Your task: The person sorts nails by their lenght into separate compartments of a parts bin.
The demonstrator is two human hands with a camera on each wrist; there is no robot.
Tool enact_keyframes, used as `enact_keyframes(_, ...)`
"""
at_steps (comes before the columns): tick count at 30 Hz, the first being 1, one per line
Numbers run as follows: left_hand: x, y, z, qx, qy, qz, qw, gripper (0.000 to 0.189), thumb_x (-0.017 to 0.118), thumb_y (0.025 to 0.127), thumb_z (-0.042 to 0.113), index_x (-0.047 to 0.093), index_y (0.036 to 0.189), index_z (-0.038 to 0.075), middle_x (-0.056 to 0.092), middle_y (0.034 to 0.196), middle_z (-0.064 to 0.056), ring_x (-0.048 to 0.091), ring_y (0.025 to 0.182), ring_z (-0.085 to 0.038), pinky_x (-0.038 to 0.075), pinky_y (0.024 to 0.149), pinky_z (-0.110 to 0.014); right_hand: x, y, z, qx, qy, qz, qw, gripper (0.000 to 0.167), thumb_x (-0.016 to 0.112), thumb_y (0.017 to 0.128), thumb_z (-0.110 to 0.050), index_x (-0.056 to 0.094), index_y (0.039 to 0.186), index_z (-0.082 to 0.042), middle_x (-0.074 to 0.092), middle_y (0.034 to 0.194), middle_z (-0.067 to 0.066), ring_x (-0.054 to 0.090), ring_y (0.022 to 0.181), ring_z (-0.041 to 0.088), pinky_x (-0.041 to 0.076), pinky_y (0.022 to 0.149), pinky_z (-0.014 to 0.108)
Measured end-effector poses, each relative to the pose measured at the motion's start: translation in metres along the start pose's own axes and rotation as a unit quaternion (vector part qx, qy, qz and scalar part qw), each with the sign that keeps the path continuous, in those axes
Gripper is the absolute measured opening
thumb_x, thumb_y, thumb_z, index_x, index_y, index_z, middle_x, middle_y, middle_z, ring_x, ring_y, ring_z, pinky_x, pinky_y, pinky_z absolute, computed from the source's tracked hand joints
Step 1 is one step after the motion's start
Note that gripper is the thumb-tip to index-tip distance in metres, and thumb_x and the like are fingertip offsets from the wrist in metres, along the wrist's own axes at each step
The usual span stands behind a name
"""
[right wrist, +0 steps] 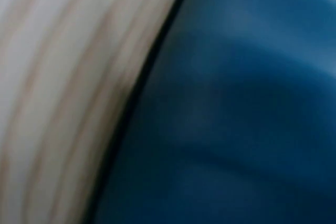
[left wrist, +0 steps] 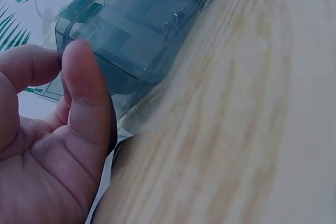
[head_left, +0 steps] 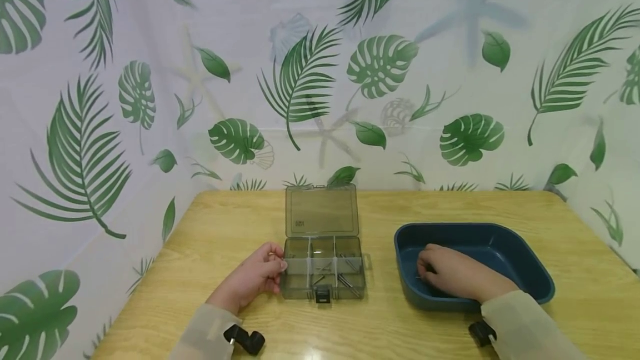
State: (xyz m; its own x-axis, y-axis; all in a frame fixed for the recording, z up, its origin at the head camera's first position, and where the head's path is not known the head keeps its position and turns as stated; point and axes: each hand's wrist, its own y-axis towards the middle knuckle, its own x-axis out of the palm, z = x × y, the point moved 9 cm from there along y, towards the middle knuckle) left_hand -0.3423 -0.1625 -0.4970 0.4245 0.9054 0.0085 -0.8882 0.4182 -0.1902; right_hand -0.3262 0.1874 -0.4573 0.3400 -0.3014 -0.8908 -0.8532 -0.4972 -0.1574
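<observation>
A grey see-through compartment box (head_left: 296, 288) stands on the table with its lid (head_left: 322, 213) raised at the back. My left hand (head_left: 260, 270) grips its left side, the thumb (left wrist: 84, 82) against the corner in the left wrist view. Several thin metal screws or nails (head_left: 346, 282) lie in the middle and right compartments. To the right, my right hand (head_left: 450, 271) reaches down inside a dark blue basin (head_left: 492, 232) with its fingers bent. A tiny light glint shows by those fingertips, too small to identify. The right wrist view is blurred and shows only basin (right wrist: 226, 108) and table.
Both objects stand apart on a light wooden table (head_left: 240, 210). A black latch (head_left: 322, 294) is on the box's front. Leaf-patterned cloth (head_left: 320, 99) hangs behind the table and at its sides. A black wrist mount (head_left: 245, 340) sits on the left sleeve.
</observation>
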Motion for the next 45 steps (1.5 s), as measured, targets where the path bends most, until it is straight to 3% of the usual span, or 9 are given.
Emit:
enact_keyframes(4,0.002,0.001,-0.001,-0.003,-0.003,-0.003,1.0,0.027,0.056,0.098,0.007,0.036,0.116,0.003,0.046,0.079,-0.005,0.048,0.068,-0.017,0.052,0.059,-0.031,-0.01,-0.004,0.004,0.026,0.017,0.03,0.9991,0.015,0.059,0.103,-0.014,0.057,0.089,-0.019,0.054,0.082,-0.005,0.049,0.07,0.013,0.042,0.064,0.034)
enact_keyframes(7,0.003,0.002,0.0,-0.004,-0.001,-0.004,1.0,0.027,0.056,0.098,0.007,0.036,0.115,0.003,0.046,0.08,-0.005,0.048,0.068,-0.017,0.053,0.059,-0.031,-0.027,-0.009,0.001,0.023,0.032,0.084,0.9957,0.006,0.059,0.103,-0.013,0.063,0.101,-0.017,0.061,0.093,-0.005,0.058,0.081,0.014,0.049,0.07,0.036)
enact_keyframes(12,0.002,0.002,0.002,0.001,0.008,-0.002,1.0,0.028,0.056,0.098,0.009,0.036,0.116,0.002,0.046,0.08,-0.005,0.048,0.068,-0.018,0.052,0.06,-0.032,-0.054,-0.018,-0.021,-0.014,0.039,0.173,0.9841,0.023,0.056,0.104,-0.01,0.068,0.123,-0.014,0.064,0.116,-0.001,0.063,0.101,0.017,0.054,0.082,0.042)
enact_keyframes(15,0.001,0.002,0.003,-0.002,0.013,-0.003,0.9999,0.028,0.055,0.098,0.008,0.035,0.117,0.002,0.045,0.079,-0.005,0.048,0.069,-0.019,0.052,0.061,-0.032,-0.06,-0.017,-0.042,-0.04,0.038,0.193,0.9797,0.022,0.055,0.105,-0.01,0.069,0.121,-0.017,0.063,0.113,-0.002,0.061,0.096,0.012,0.053,0.078,0.039)
enact_keyframes(20,0.003,0.002,0.003,0.0,0.014,-0.006,0.9999,0.028,0.055,0.098,0.006,0.035,0.117,0.001,0.046,0.079,-0.005,0.048,0.068,-0.018,0.052,0.06,-0.031,-0.06,-0.01,-0.076,-0.073,0.052,0.187,0.9782,0.02,0.056,0.105,-0.01,0.069,0.115,-0.021,0.061,0.105,-0.008,0.057,0.085,0.006,0.051,0.073,0.033)
enact_keyframes(25,0.003,0.001,0.003,0.0,0.012,-0.008,0.9999,0.029,0.054,0.098,0.007,0.035,0.118,0.002,0.045,0.08,-0.005,0.048,0.069,-0.018,0.053,0.061,-0.032,-0.057,0.01,-0.11,-0.099,0.04,0.175,0.9788,0.018,0.058,0.103,-0.011,0.069,0.111,-0.023,0.06,0.097,-0.011,0.052,0.074,0.007,0.048,0.067,0.03)
enact_keyframes(30,0.002,0.001,0.002,-0.003,0.006,-0.006,1.0,0.029,0.054,0.099,0.007,0.034,0.119,0.0,0.045,0.079,-0.005,0.047,0.067,-0.018,0.052,0.06,-0.031,-0.046,0.037,-0.139,-0.113,0.007,0.156,0.9812,0.018,0.058,0.103,-0.012,0.071,0.111,-0.022,0.062,0.098,-0.009,0.051,0.076,0.007,0.048,0.068,0.03)
enact_keyframes(37,0.004,0.001,0.003,-0.003,0.002,-0.007,1.0,0.032,0.054,0.098,0.006,0.033,0.122,-0.002,0.046,0.081,-0.005,0.047,0.068,-0.017,0.052,0.06,-0.03,-0.036,0.065,-0.16,-0.121,-0.038,0.142,0.9817,0.017,0.058,0.102,-0.012,0.071,0.109,-0.02,0.061,0.1,-0.009,0.053,0.081,0.006,0.05,0.074,0.029)
enact_keyframes(45,0.003,0.002,0.001,-0.003,0.004,-0.005,1.0,0.029,0.053,0.099,0.005,0.034,0.119,0.001,0.046,0.081,-0.005,0.048,0.069,-0.018,0.052,0.06,-0.031,-0.025,0.082,-0.192,-0.156,-0.029,0.1,0.9823,0.02,0.055,0.102,-0.012,0.072,0.111,-0.019,0.063,0.102,-0.009,0.055,0.084,0.007,0.05,0.075,0.028)
